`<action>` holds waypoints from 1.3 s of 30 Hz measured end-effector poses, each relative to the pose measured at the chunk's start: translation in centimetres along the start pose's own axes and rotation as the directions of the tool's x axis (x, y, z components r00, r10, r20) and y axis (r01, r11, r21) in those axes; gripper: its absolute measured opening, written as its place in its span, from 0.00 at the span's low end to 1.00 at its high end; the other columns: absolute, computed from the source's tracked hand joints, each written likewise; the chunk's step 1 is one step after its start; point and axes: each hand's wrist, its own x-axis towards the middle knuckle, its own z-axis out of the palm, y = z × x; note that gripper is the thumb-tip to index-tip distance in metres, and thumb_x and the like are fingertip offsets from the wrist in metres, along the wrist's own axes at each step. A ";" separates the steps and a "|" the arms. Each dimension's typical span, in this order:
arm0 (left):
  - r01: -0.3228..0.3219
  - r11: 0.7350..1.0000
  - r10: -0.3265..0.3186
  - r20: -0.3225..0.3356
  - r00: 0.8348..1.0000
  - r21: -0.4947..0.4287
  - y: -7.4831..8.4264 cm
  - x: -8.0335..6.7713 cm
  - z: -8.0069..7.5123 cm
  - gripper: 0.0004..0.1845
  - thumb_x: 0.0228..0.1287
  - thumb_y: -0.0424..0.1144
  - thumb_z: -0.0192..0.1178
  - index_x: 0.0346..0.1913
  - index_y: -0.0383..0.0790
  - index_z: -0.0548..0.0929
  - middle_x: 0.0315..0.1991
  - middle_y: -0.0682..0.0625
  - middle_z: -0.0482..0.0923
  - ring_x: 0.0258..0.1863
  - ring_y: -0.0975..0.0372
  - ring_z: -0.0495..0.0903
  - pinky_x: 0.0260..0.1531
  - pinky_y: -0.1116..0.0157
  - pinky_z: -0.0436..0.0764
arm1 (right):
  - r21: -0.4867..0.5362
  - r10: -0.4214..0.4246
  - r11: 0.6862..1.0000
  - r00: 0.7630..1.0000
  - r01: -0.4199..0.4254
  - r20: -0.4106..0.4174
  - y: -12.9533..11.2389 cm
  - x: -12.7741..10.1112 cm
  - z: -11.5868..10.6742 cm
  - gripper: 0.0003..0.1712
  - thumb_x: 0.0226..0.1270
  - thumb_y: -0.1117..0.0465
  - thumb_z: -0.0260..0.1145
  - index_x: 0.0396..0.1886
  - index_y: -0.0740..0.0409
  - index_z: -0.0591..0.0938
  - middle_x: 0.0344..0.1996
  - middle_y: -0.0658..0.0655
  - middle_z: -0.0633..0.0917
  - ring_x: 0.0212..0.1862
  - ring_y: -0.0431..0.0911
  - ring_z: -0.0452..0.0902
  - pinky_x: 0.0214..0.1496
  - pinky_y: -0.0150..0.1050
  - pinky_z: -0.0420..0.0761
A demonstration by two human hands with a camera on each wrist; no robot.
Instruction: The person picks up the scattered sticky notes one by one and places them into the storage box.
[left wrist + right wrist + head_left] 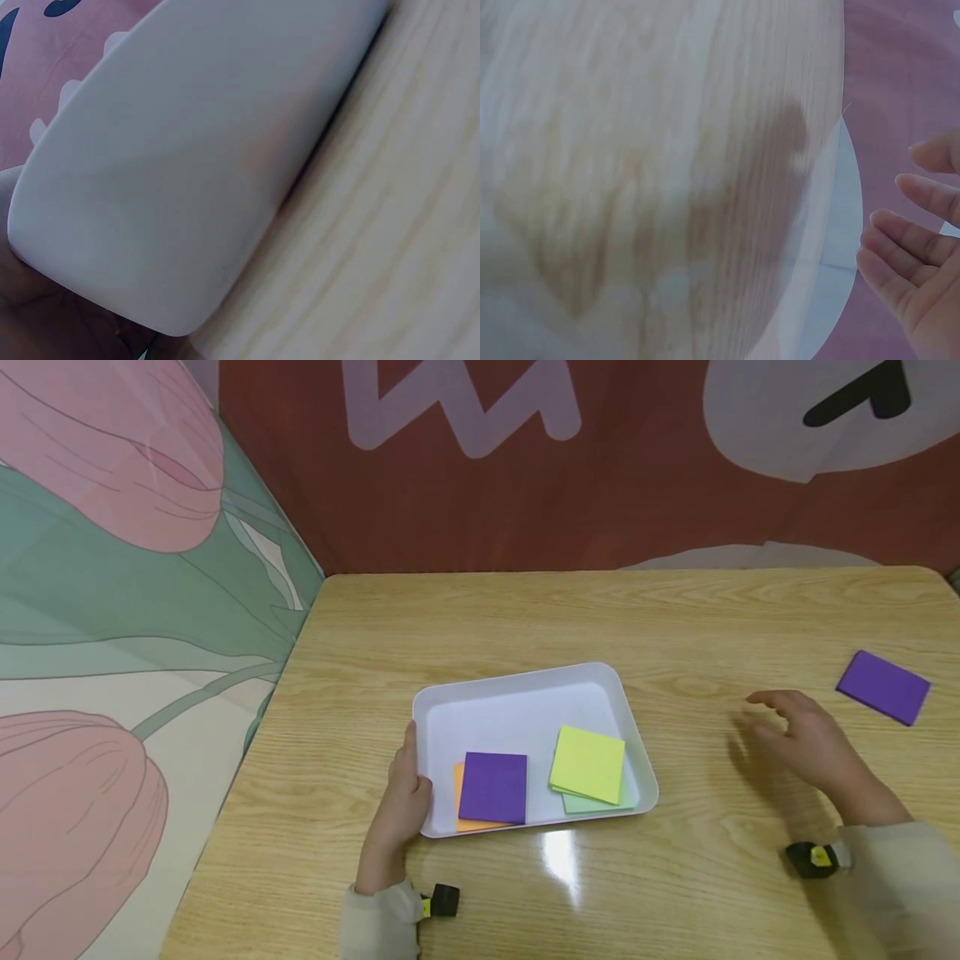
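A white tray (517,689) lies on the wooden table (675,618). In it a purple square (493,787) sits on an orange one (459,793), and a yellow-green square (588,763) sits on a pale green one (600,803). My left hand (401,802) holds the tray's left rim, thumb along the edge; the left wrist view shows the tray's underside (187,165) close up. My right hand (795,739) hovers above the table right of the tray, fingers relaxed and holding nothing (919,247). Another purple square (883,687) lies alone at the far right.
Patterned walls stand along the table's left and back edges. Bare table surface stretches between the tray and the lone purple square, and behind the tray.
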 end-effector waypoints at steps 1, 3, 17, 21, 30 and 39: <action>-0.002 1.000 0.002 0.000 1.000 0.000 0.0 0.0 0.0 0.37 0.50 0.18 0.35 0.65 0.29 0.36 0.63 0.31 0.40 0.62 0.47 0.40 0.59 0.52 0.44 | -0.001 0.005 1.000 1.000 -0.005 0.002 0.0 0.0 0.0 0.21 0.61 0.62 0.53 0.50 0.72 0.67 0.47 0.76 0.65 0.46 0.70 0.58 0.37 0.61 0.61; -0.003 1.000 0.003 0.001 1.000 -0.001 0.0 0.0 0.0 0.37 0.49 0.18 0.35 0.65 0.29 0.36 0.63 0.30 0.40 0.62 0.47 0.40 0.58 0.52 0.44 | -0.005 0.009 1.000 1.000 -0.009 -0.001 0.1 0.0 -0.1 0.21 0.61 0.62 0.53 0.49 0.72 0.67 0.47 0.76 0.65 0.46 0.70 0.59 0.37 0.61 0.61; 0.004 1.000 -0.004 0.002 1.000 0.003 0.1 0.0 0.0 0.37 0.49 0.19 0.35 0.65 0.28 0.37 0.62 0.29 0.41 0.62 0.47 0.41 0.59 0.52 0.44 | -0.010 0.033 0.999 0.999 -0.033 -0.043 1.8 -0.3 -0.5 0.19 0.60 0.64 0.53 0.47 0.74 0.67 0.43 0.77 0.66 0.42 0.69 0.61 0.37 0.61 0.62; 0.003 1.000 -0.003 0.002 1.000 0.003 0.0 0.0 0.0 0.37 0.49 0.19 0.35 0.65 0.29 0.36 0.62 0.30 0.40 0.62 0.47 0.40 0.59 0.52 0.43 | -0.018 0.047 0.999 0.998 -0.048 -0.036 2.0 -0.3 -0.8 0.20 0.61 0.63 0.52 0.48 0.75 0.67 0.44 0.78 0.66 0.41 0.69 0.62 0.36 0.60 0.62; 0.005 1.000 -0.005 0.004 1.000 0.006 -0.1 0.1 0.0 0.37 0.49 0.19 0.35 0.64 0.28 0.36 0.62 0.30 0.40 0.62 0.47 0.40 0.59 0.52 0.43 | -0.030 0.053 0.998 0.997 -0.055 -0.057 3.0 -0.4 -1.2 0.19 0.60 0.64 0.53 0.46 0.75 0.67 0.44 0.77 0.66 0.40 0.70 0.62 0.37 0.60 0.62; -0.008 1.000 0.008 0.003 1.000 -0.005 -0.1 0.0 -0.1 0.37 0.48 0.18 0.35 0.64 0.27 0.37 0.62 0.29 0.40 0.62 0.46 0.41 0.58 0.52 0.44 | -0.013 0.154 0.988 0.988 -0.154 0.005 3.8 -0.4 -1.8 0.26 0.63 0.56 0.50 0.50 0.76 0.64 0.46 0.79 0.63 0.43 0.71 0.59 0.38 0.61 0.61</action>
